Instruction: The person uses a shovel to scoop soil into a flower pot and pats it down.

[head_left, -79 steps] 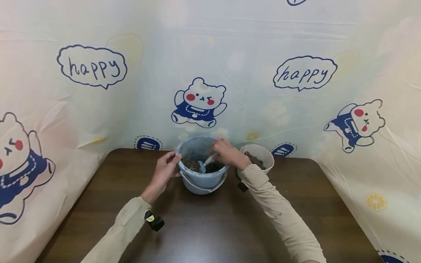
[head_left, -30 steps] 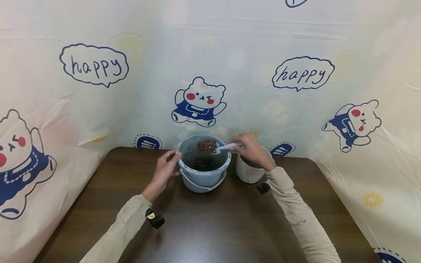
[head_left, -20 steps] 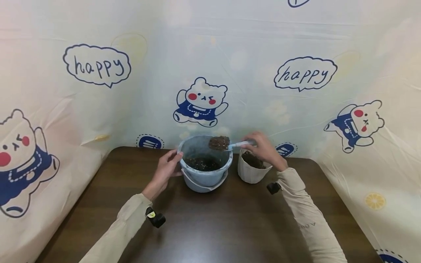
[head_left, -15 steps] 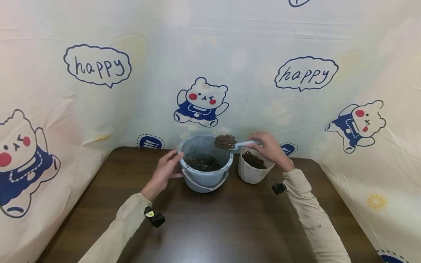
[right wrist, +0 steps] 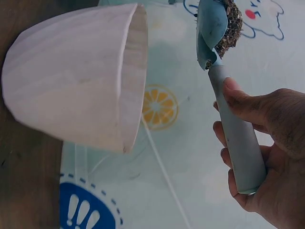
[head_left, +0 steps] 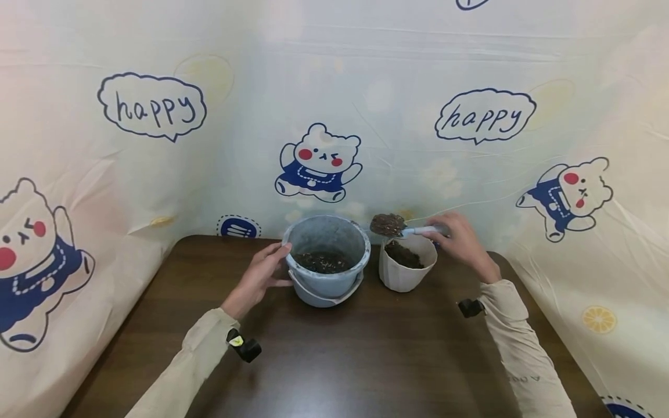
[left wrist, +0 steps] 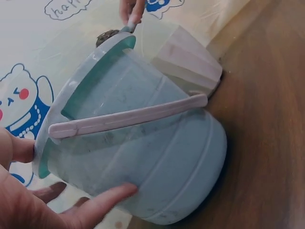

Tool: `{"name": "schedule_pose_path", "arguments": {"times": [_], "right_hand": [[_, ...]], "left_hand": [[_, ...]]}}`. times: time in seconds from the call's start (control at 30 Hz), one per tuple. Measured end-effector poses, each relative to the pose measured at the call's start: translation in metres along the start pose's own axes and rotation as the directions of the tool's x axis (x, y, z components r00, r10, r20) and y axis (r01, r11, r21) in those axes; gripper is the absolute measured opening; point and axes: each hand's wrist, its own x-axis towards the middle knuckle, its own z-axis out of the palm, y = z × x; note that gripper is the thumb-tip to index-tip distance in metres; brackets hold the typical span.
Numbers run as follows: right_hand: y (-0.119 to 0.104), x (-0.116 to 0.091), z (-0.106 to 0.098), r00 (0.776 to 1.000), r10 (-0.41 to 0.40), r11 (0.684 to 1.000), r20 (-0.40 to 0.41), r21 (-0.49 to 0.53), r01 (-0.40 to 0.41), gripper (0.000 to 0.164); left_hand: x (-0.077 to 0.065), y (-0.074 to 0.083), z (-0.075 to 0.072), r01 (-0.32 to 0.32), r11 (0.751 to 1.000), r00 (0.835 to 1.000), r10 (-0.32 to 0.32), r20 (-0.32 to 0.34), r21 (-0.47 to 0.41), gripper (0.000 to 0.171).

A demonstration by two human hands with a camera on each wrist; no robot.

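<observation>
A small blue hand trowel (head_left: 424,230), heaped with brown soil (head_left: 388,224), is held level above the white pot (head_left: 401,276), its blade over the pot's left edge. My right hand (head_left: 459,239) grips the handle, fingers wrapped round it and thumb along the top in the right wrist view. Dark soil (head_left: 405,255) lies inside the pot. To its left stands a light blue bucket (head_left: 321,290) with soil (head_left: 326,262) low inside and its handle hanging in front. My left hand (head_left: 256,277) holds the bucket's left side, thumb at the rim and fingers against the wall.
Bucket and pot stand side by side near the back edge of a dark wooden table (head_left: 313,360). A printed cloth (head_left: 392,116) with bears and speech bubbles hangs right behind and along both sides. A black wrist camera (head_left: 245,346) sits below the left wrist.
My right hand lifted the loaded trowel out of the bucket and carried it rightward until its blade came over the white pot. My left hand stayed at the bucket.
</observation>
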Motion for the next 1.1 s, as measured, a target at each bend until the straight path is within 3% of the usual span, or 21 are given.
{"name": "schedule_pose_path", "arguments": {"times": [0.27,0.5,0.63,0.77,0.9,1.0,1.1], "right_hand": [[0.019,-0.021,-0.002,0.994,-0.045,0.996,-0.096,-0.078,0.037,0.014],[0.024,-0.035,-0.002,0.99,0.024,0.995,-0.142,-0.089,-0.037,0.017],[0.029,-0.042,0.001,0.978,0.036,0.985,-0.207,-0.159,-0.07,0.019],[0.037,-0.048,0.006,0.943,-0.076,0.955,-0.323,-0.295,-0.024,0.02],[0.044,-0.049,0.01,0.886,-0.22,0.922,-0.408,-0.384,0.052,0.019],[0.046,-0.049,0.011,0.862,-0.287,0.901,-0.419,-0.423,0.094,0.019],[0.044,-0.048,0.01,0.855,-0.321,0.874,-0.407,-0.476,0.101,0.019]], "left_hand": [[-0.001,-0.002,0.001,-0.003,1.0,1.0,0.003,0.012,0.009,0.071],[-0.001,-0.003,0.002,-0.033,0.999,0.999,0.033,-0.027,0.021,0.066],[-0.001,-0.002,0.002,-0.042,0.999,0.998,0.043,-0.039,0.022,0.064],[0.0,-0.002,0.002,-0.043,0.999,0.998,0.044,-0.044,0.024,0.064],[0.0,-0.002,0.003,-0.041,0.999,0.998,0.043,-0.048,0.024,0.065],[0.0,-0.002,0.004,-0.037,0.999,0.998,0.039,-0.049,0.028,0.065],[0.0,-0.002,0.004,-0.034,0.999,0.998,0.036,-0.05,0.036,0.066]]}}
